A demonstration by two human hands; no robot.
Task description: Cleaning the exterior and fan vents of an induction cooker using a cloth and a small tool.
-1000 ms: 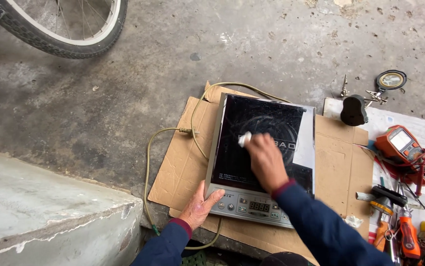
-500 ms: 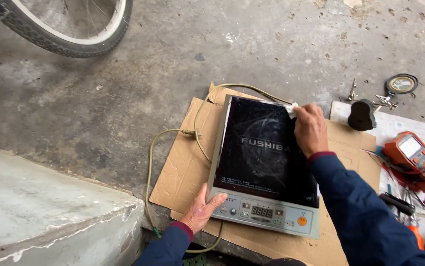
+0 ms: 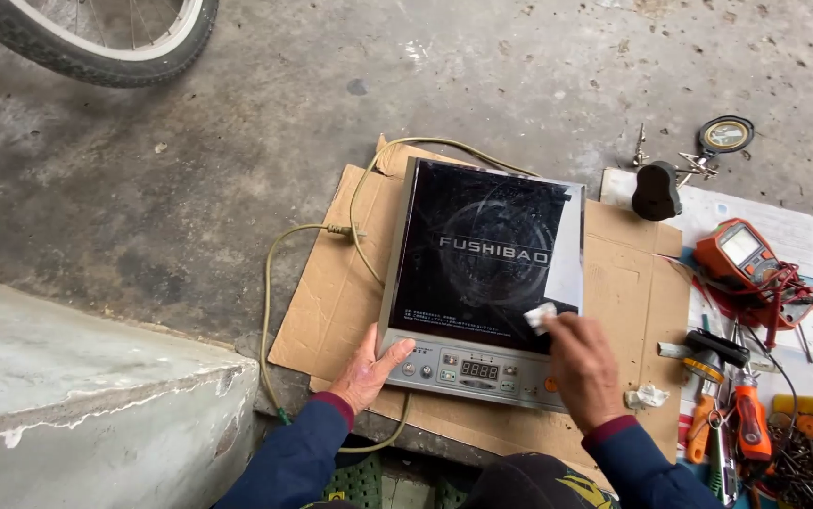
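An induction cooker (image 3: pixel 482 254) with a black glass top and a grey control panel lies flat on a sheet of cardboard (image 3: pixel 331 283) on the concrete floor. My left hand (image 3: pixel 369 368) rests open against the cooker's near left corner, fingers on the panel edge. My right hand (image 3: pixel 581 368) presses a small white wad of tissue (image 3: pixel 540 318) onto the glass near the front right corner. The cooker's cream power cord (image 3: pixel 307 245) loops off to the left.
Right of the cardboard lie an orange multimeter (image 3: pixel 741 254), pliers and screwdrivers (image 3: pixel 731 405), a black adapter (image 3: pixel 657 191) and a magnifier stand (image 3: pixel 722 137). A crumpled tissue (image 3: pixel 647 397) sits by my right wrist. A bicycle wheel (image 3: pixel 105 42) stands top left, a concrete step (image 3: pixel 76 396) at lower left.
My right hand with the tissue has moved from the middle of the glass to its far right corner, then back to the near right corner. The left hand stayed put.
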